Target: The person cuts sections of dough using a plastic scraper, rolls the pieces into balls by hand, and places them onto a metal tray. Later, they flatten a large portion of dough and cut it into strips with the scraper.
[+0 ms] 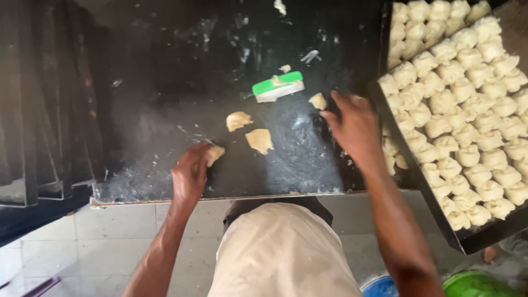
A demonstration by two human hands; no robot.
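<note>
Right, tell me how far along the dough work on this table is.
Done, it seems: a black tray on the right is packed with shaped dough lumps. In hand: the left hand presses a dough piece on the dark table, while the right hand reaches towards a small piece. Left: two flat pieces lie loose beside a green scraper.

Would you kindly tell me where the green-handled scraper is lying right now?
In the head view, the green-handled scraper lies on the dark worktable, right of centre, beyond the flattened dough pieces and just left of the right hand.
</note>
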